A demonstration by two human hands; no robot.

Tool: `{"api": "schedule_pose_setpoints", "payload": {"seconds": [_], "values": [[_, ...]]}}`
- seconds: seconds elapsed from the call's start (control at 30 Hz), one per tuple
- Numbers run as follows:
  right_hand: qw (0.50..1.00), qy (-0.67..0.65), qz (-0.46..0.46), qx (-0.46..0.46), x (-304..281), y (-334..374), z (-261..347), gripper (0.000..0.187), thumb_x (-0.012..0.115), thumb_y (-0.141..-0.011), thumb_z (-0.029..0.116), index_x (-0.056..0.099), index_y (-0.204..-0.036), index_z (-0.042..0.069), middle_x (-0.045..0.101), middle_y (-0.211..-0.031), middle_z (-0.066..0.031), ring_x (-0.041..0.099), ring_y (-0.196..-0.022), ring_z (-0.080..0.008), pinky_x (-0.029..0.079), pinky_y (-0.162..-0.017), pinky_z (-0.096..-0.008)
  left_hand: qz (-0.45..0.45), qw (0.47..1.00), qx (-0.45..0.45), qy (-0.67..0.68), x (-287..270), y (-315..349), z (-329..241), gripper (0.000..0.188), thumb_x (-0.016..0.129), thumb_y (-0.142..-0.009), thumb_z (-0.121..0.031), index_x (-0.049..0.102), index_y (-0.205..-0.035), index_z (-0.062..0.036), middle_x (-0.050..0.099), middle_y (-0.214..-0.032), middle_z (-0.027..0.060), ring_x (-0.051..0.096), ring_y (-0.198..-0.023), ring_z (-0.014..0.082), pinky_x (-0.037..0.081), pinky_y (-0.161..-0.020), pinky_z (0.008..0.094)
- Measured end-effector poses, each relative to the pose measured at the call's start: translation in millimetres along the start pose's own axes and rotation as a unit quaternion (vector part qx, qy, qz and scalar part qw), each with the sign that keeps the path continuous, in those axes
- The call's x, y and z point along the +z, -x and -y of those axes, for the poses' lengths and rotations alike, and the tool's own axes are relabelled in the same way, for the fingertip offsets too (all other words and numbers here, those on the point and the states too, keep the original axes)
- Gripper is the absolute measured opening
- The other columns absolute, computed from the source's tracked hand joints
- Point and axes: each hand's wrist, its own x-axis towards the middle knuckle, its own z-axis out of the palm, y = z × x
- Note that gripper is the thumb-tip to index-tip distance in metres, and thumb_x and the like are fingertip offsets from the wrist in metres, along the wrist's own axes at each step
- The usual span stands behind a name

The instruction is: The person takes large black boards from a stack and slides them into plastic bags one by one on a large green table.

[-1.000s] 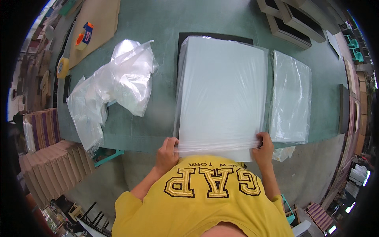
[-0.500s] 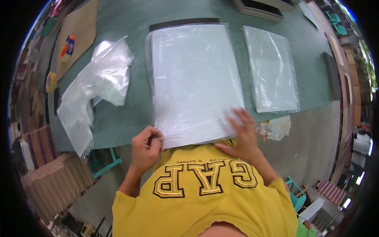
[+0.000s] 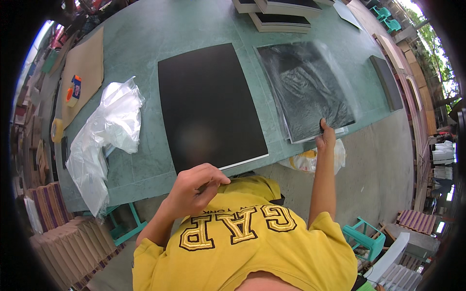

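My right hand (image 3: 326,137) grips the near edge of a black-faced pack in clear plastic (image 3: 308,87), thumb on top and fingers hidden beneath. The pack lies on the right of the table, its plastic wrinkled and shiny, with pale edges showing under its near left corner. In front of me sits a bare black board or stack of boards (image 3: 208,102), with a thin white near edge. Beside its near left corner, my left hand (image 3: 196,190) is closed, fingers curled in, with nothing visible in it.
Loose clear plastic bags (image 3: 109,131) lie to the left on the green table (image 3: 141,174). Beyond them are brown cardboard (image 3: 87,63), a glue bottle (image 3: 74,90) and a tape roll (image 3: 57,130). Black-topped stacks (image 3: 281,23) stand at the back; a dark block (image 3: 386,82) lies far right.
The plastic-wrapped white piece has left the middle, where the bare black board now shows. A black-faced wrapped pack lies at the right, gripped by my right hand. My left hand has released the plastic.
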Motion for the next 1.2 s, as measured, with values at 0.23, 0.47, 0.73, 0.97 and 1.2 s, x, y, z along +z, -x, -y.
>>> {"api": "schedule_pose_setpoints", "payload": {"seconds": [0.23,0.47,0.73,0.97,1.2], "values": [[0.993,-0.047,0.002,0.108,-12,-6,-16,0.027,0.048,-0.085,0.007,0.046,-0.110,-0.005,0.052,-0.110,-0.0151,0.050,-0.101,-0.0279,0.037,-0.093,-0.0432,0.040,0.998,-0.029,-0.041,6,-9,5,0.018,0.052,-0.069,0.008,0.060,-0.081,-0.0023,0.059,-0.076,0.0069,0.057,-0.066,0.0155,0.045,-0.059,0.0241],[0.992,-0.097,0.005,0.084,-4,5,-20,0.027,0.047,-0.087,0.011,0.046,-0.111,-0.002,0.051,-0.112,-0.0133,0.048,-0.103,-0.0278,0.035,-0.094,-0.0456,0.046,0.996,-0.043,-0.058,2,-8,17,0.017,0.052,-0.069,0.008,0.060,-0.080,-0.0023,0.059,-0.076,0.0079,0.058,-0.067,0.0171,0.045,-0.060,0.0244],[0.978,0.135,0.083,0.135,-34,25,-1,0.026,0.052,-0.085,0.019,0.051,-0.102,-0.002,0.057,-0.098,-0.0145,0.055,-0.091,-0.0246,0.046,-0.082,-0.0401,0.059,0.995,-0.013,-0.075,-12,-4,17,0.016,0.054,-0.071,0.005,0.060,-0.082,-0.0036,0.058,-0.076,0.0078,0.057,-0.066,0.0184,0.045,-0.057,0.0259],[0.603,0.580,0.535,-0.116,48,212,193,0.019,0.060,-0.074,0.022,0.060,-0.070,0.003,0.059,-0.069,-0.0071,0.054,-0.056,-0.0121,0.042,-0.051,-0.0253,0.559,0.806,-0.006,-0.193,-130,46,-100,0.011,0.059,-0.076,-0.019,0.059,-0.082,-0.0091,0.058,-0.082,0.0066,0.055,-0.073,0.0225,0.044,-0.060,0.0266],[0.148,0.560,0.813,-0.061,121,268,133,0.020,0.060,-0.073,0.021,0.059,-0.076,0.002,0.059,-0.076,-0.0085,0.055,-0.064,-0.0158,0.044,-0.058,-0.0271,0.314,0.815,-0.028,-0.487,-94,49,-34,0.023,0.061,-0.075,-0.022,0.055,-0.092,-0.0076,0.054,-0.093,0.0085,0.051,-0.084,0.0224,0.041,-0.069,0.0289]]}}
